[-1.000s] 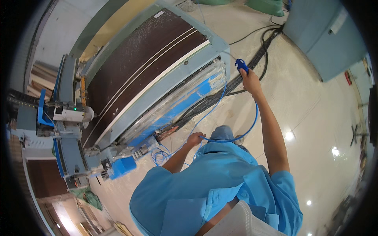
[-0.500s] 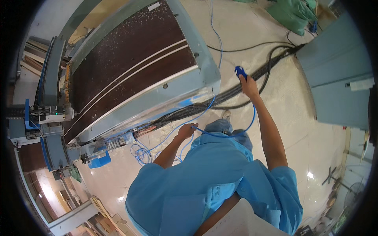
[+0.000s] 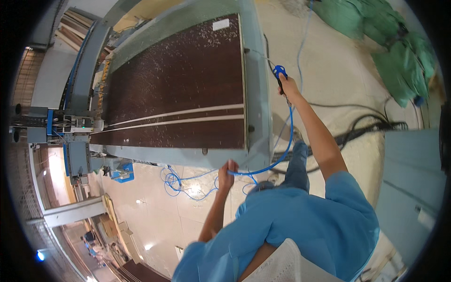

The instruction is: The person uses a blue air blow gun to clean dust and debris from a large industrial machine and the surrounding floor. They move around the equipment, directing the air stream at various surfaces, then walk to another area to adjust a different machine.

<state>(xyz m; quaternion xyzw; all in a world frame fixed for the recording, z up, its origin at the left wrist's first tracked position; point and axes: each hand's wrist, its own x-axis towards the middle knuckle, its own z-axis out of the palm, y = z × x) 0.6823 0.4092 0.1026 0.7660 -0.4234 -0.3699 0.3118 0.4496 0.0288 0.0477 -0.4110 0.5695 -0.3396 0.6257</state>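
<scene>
Blue air gun (image 3: 280,71), in right hand (image 3: 288,87)

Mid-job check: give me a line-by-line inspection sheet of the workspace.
Surface: dark brown flat panel with two pale stripes, strewn with pale specks; white rectangular piece near its far edge.
Job's things: blue handheld tool on a flexible blue hose.
Clutter: loose, thin blue loops on the pale tiled floor.
Hands: right hand grips the tool; left hand holds the hose.
Cables: thick black cables along the floor.
Surroundings: bulging green sacks; grey-blue boxy cabinet.
</scene>
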